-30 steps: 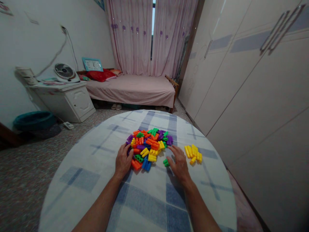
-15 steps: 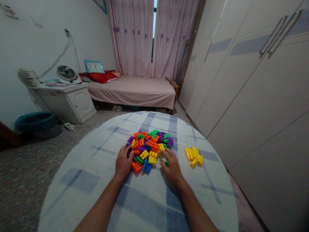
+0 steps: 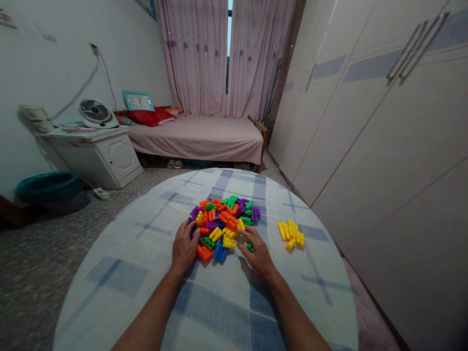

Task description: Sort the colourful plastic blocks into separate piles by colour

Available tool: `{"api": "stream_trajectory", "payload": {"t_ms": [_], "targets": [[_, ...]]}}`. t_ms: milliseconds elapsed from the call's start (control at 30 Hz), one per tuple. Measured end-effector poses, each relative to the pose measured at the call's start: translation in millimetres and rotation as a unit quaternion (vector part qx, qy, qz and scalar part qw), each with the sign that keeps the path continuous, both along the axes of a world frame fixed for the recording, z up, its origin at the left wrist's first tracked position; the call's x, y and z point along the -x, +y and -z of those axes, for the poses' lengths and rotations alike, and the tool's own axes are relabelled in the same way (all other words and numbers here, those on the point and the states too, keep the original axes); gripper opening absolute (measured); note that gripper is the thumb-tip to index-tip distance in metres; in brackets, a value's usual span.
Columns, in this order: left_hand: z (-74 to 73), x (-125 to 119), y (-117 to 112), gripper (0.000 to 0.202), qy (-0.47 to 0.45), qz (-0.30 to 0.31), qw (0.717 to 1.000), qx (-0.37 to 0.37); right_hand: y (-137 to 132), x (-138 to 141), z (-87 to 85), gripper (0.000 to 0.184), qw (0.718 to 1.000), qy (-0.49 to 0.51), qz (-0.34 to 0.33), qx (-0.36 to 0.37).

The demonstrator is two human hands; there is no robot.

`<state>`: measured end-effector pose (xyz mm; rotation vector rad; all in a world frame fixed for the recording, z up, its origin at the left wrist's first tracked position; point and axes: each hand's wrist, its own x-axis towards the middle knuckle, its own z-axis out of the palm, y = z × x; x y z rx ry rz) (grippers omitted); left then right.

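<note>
A mixed heap of plastic building blocks (image 3: 210, 225) in orange, purple, green, blue and yellow lies on the table. My left hand (image 3: 185, 247) rests against the heap's left side, its fingers apart and partly hidden behind the pieces. On the opposite side, my right hand (image 3: 259, 251) has its fingers spread, the fingertips touching yellow blocks (image 3: 229, 238) at the heap's edge. A green block (image 3: 250, 247) shows beside this hand, partly covered by it. Farther right sits a separate small pile of yellow blocks (image 3: 291, 234).
The round table has a blue-and-white checked cloth (image 3: 215, 312). Beyond it stand a bed (image 3: 197, 136) and a white cabinet (image 3: 117, 158) carrying a fan (image 3: 95, 112). A wardrobe (image 3: 365, 170) runs along the right. A bin (image 3: 49, 187) stands on the floor at left.
My right fingers have shifted slightly left against the yellow blocks, which sit a little closer together. My left hand stays at the heap. The whole view has shifted slightly.
</note>
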<state>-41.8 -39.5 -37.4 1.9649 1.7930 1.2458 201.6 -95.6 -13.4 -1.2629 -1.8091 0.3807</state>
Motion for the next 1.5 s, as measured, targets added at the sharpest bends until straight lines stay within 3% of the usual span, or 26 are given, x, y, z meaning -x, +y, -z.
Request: {"api": "stream_trajectory", "payload": {"t_ms": [133,233,333,400,533,700,833,1067,1133,1200,1333,1500], "targets": [[1.0,0.0,0.6,0.041,-0.001,-0.004,1.0,-0.001,0.9,-3.7,-4.5,0.038,0.999,0.001,0.037,-0.029],[1.5,-0.3,0.6,0.04,-0.003,-0.002,1.0,-0.005,2.1,-24.3,-10.3,0.031,0.987,0.013,0.139,-0.078],[2.0,-0.5,0.5,0.039,-0.003,-0.002,1.0,-0.011,1.2,-59.4,-12.4,0.025,0.951,-0.005,0.289,-0.107],[2.4,-0.5,0.6,0.039,0.0,-0.004,1.0,-0.011,-0.9,-82.9,-11.7,0.027,0.924,-0.029,0.372,-0.085],[2.7,0.1,0.8,0.041,0.002,-0.003,1.0,-0.012,-5.1,-107.9,-10.0,0.031,0.887,-0.062,0.455,-0.047],[2.5,0.6,0.9,0.043,0.002,0.003,1.0,-0.01,-6.6,-104.3,-10.2,0.035,0.901,-0.087,0.425,-0.014],[2.3,0.3,1.0,0.041,-0.002,0.002,1.0,-0.01,-9.0,-103.5,-6.9,0.036,0.887,-0.136,0.44,0.021],[1.2,-0.1,0.7,0.04,-0.015,0.003,1.0,-0.012,-9.8,-100.5,-11.5,0.033,0.878,-0.147,0.454,-0.027],[0.2,-0.1,0.3,0.041,-0.015,0.006,1.0,-0.01,-7.2,-91.8,-15.3,0.032,0.9,-0.127,0.413,-0.062],[-1.0,-0.3,-0.3,0.041,-0.012,0.009,1.0,-0.008,-4.7,-78.5,-16.9,0.029,0.936,-0.106,0.325,-0.088],[-2.4,-0.9,-1.1,0.041,-0.007,0.006,1.0,-0.007,-3.6,-46.3,-10.7,0.024,0.981,-0.097,0.159,-0.049],[-1.3,-0.7,-1.0,0.04,-0.009,0.005,1.0,-0.008,-6.3,-23.4,-1.8,0.024,0.981,-0.133,0.142,0.02]]}}
